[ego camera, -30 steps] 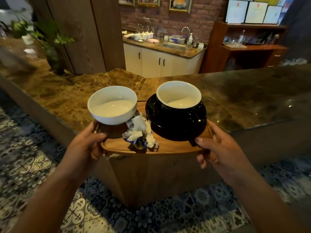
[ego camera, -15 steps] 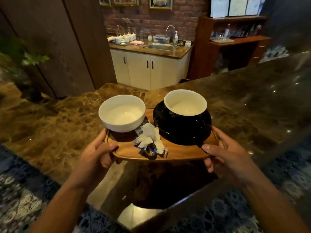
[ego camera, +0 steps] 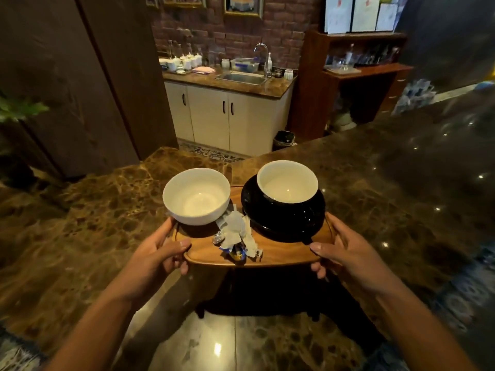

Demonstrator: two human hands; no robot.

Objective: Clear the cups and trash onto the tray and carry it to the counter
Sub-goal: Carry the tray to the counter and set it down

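I hold a wooden tray [ego camera: 281, 253] level above the brown marble counter [ego camera: 88, 223]. My left hand [ego camera: 158, 257] grips its left edge and my right hand [ego camera: 348, 253] grips its right edge, thumbs on top. A white cup [ego camera: 197, 196] stands on the tray's left side. On the right a black cup with a white inside [ego camera: 288, 183] sits on a black saucer [ego camera: 284, 220]. Crumpled paper and wrapper trash [ego camera: 237, 236] lies between them near the front. The tray casts a dark shadow on the counter below.
The L-shaped marble counter runs left and right of me, with its inner corner just behind the tray. Beyond it are white cabinets with a sink [ego camera: 242, 77], a small black bin [ego camera: 284, 139], a wooden shelf unit [ego camera: 356, 76] and a plant [ego camera: 18, 111] at left.
I have stepped closer. The tray has moved forward from the counter's outer edge to well over the marble top. Both hands keep the same grip.
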